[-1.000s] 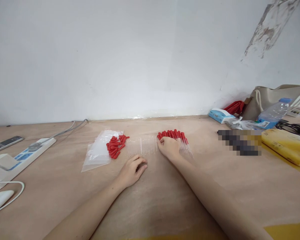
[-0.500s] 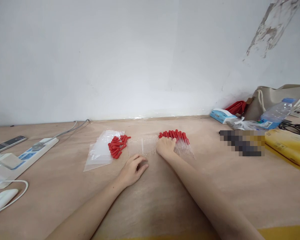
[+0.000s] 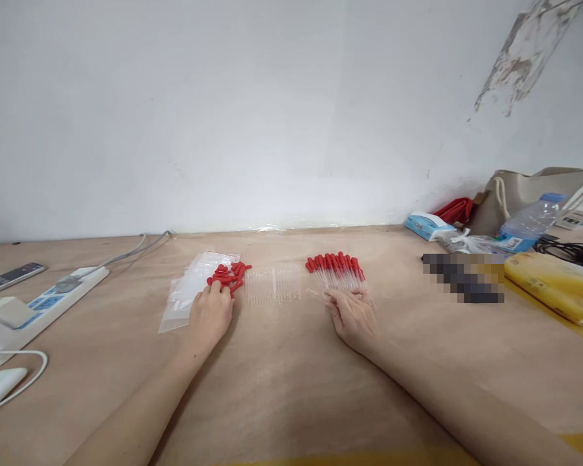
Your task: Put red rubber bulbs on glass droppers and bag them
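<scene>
My left hand [image 3: 212, 314] is closed at the near edge of a pile of red rubber dropper bulbs [image 3: 237, 270], its fingertips down on a bulb and partly hidden. Beneath the pile lie clear plastic bags [image 3: 177, 307]. A row of clear glass dropper tubes [image 3: 274, 285] lies between my hands. My right hand [image 3: 352, 317] has thumb and fingers pinched on a thin clear dropper tube [image 3: 315, 293], whose end points left. Just beyond that hand, several droppers with red bulbs [image 3: 337, 264] lie side by side, their lower ends partly behind my fingers.
At the left are a white power strip [image 3: 72, 285] with plugs and cables, and a dark remote-like object [image 3: 12, 278]. On the right are a blue tissue pack [image 3: 428, 226], a plastic bottle [image 3: 532, 223], a yellow packet [image 3: 554, 285] and a beige bag [image 3: 515, 194].
My left hand has moved left and forward onto the bulb pile. My right hand has shifted right and back from the tube row, now with a tube in its fingers.
</scene>
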A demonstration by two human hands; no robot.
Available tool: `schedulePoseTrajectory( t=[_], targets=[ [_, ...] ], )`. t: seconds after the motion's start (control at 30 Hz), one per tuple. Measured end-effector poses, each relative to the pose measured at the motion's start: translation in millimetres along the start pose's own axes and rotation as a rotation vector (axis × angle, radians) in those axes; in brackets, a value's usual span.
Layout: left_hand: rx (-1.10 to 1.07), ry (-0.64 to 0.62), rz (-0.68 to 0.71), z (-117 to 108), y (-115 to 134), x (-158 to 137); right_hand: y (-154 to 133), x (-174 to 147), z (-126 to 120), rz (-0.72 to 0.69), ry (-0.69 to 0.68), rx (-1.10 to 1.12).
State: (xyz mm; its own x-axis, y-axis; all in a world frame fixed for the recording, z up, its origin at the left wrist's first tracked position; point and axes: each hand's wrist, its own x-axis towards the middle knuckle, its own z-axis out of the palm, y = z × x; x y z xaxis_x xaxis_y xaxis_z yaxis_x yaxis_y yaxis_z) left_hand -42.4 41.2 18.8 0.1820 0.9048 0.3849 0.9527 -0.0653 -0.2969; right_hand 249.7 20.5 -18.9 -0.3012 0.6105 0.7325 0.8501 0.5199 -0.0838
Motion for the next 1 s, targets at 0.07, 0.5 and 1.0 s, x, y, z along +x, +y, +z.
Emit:
schedulePoseTrajectory(
  t=[0.07,0.5,1.0],
  targets=[
    [0.000,-0.027,-0.003,2.1,0.5,0.7,-1.5,-1.4,-1.9,-0.012,0.007,0.005],
    [-0.879,0.023,0.296,-9.5,61.3,-21.3,-4.8,0.5,-7.6,-0.008,-0.114,0.145],
    [-1.108,-0.027,0.261,-8.0,74.4,-20.0,-6.8,1.0,-9.6,-0.072,-0.149,0.159]
  ],
)
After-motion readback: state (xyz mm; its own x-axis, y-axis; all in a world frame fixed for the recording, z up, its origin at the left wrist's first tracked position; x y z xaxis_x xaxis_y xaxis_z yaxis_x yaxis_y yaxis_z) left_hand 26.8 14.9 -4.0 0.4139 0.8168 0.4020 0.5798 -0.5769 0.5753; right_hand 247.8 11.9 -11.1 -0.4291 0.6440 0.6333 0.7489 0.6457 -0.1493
